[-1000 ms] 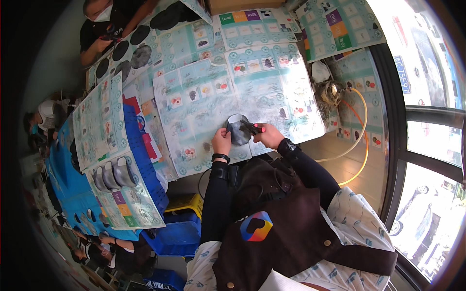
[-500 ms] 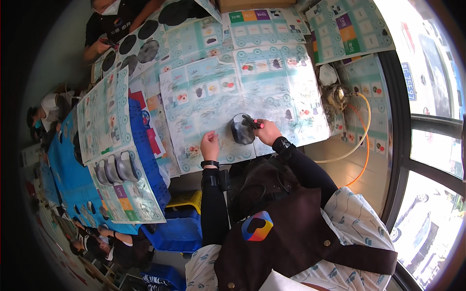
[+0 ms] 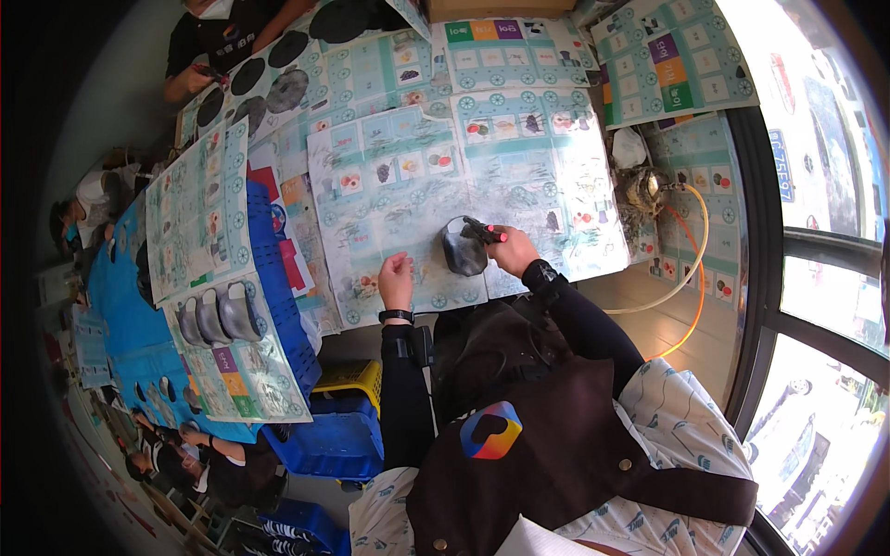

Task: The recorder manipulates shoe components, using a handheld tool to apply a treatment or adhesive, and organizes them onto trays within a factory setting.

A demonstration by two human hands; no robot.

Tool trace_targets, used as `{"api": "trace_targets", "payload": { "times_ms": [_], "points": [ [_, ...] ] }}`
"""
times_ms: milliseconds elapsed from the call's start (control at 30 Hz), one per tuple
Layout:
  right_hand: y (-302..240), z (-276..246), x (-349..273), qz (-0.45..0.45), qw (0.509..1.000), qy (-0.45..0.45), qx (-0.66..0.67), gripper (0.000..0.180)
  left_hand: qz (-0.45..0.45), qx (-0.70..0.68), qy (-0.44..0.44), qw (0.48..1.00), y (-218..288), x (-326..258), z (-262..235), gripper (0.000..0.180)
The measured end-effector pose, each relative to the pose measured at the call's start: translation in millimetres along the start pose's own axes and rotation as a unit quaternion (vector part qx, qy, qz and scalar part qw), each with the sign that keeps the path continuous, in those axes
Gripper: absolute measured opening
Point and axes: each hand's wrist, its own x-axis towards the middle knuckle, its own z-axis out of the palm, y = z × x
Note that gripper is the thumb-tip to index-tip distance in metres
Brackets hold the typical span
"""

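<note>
A rounded, dark grey piece [image 3: 462, 252] with a pale top edge lies on the paper-covered table in front of me. My right hand [image 3: 513, 252] is closed around a small black hand tool with red ends [image 3: 482, 230], whose exact kind I cannot make out. The tool's black end lies over the piece's upper right part. To the left of the piece, apart from it, my left hand [image 3: 396, 281] hovers over the paper with loosely curled fingers and nothing in it.
Three similar grey pieces [image 3: 219, 315] stand in a row at the left, beside a blue crate [image 3: 287, 296]. A metal fitting with hoses [image 3: 647, 188] sits at the table's right edge. Across the table a person [image 3: 222, 46] works near several dark flat pieces [image 3: 287, 90].
My left hand has shifted slightly left. My right hand, the tool and the grey piece stay nearly in place. The whole view has tilted a little.
</note>
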Motion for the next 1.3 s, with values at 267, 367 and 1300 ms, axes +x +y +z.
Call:
{"api": "trace_targets", "payload": {
  "times_ms": [267,367,1300],
  "points": [
    [11,-3,4,-0.042,0.997,-0.058,0.007,0.019,-0.016,-0.001,-0.006,1.0,17,-5,6,0.023],
    [14,-8,5,-0.034,0.992,-0.12,-0.02,0.02,-0.015,-0.009,-0.005,1.0,18,-6,5,0.022],
    [-1,-19,-21,-0.097,0.981,-0.102,-0.136,0.026,0.03,0.176,-0.049,0.983,-2,16,51,0.021]
  ]
}}
